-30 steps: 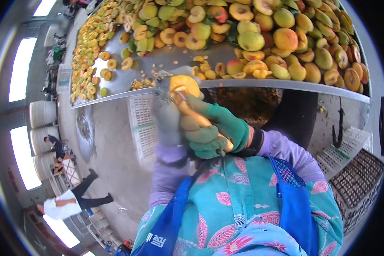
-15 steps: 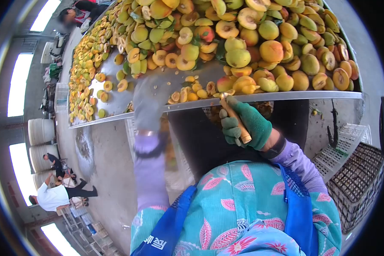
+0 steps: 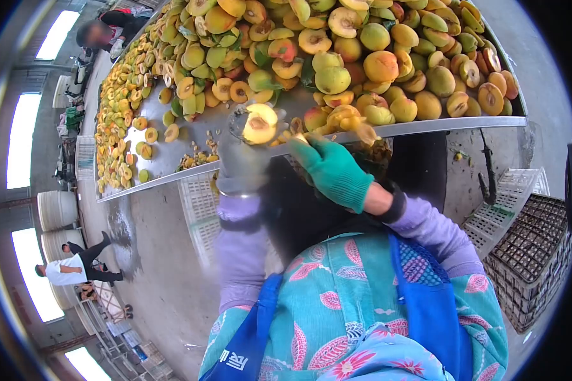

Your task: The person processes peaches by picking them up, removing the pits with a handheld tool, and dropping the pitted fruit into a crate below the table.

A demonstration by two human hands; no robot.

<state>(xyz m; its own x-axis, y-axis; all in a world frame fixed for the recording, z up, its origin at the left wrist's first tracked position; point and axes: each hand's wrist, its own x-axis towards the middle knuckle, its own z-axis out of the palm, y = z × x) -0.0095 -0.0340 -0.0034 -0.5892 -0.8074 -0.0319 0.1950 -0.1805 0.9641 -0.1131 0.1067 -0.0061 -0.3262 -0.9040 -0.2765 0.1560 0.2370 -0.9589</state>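
Green-gloved R hand point(image 3: 333, 171) lies knuckles-up at the bench point(image 3: 438, 126) rim, fingers curled; can't tell what it grips. L hand point(image 3: 240, 159), grey glove, wrist upright, is closed round a peach half point(image 3: 260, 124), cut face up, just above the bench. Prob. best: hold fruit steady, work over the bench so scraps land there.

Smeared by blur just before the tabletop point(image 3: 197, 130) edge: left hand point(image 3: 241, 162) (grey glove), finger grip unreadable. Hidden behind the back of the right hand point(image 3: 333, 171): palm and contents. Cropped at the tabletop's far side: fruit heap point(image 3: 337, 44).
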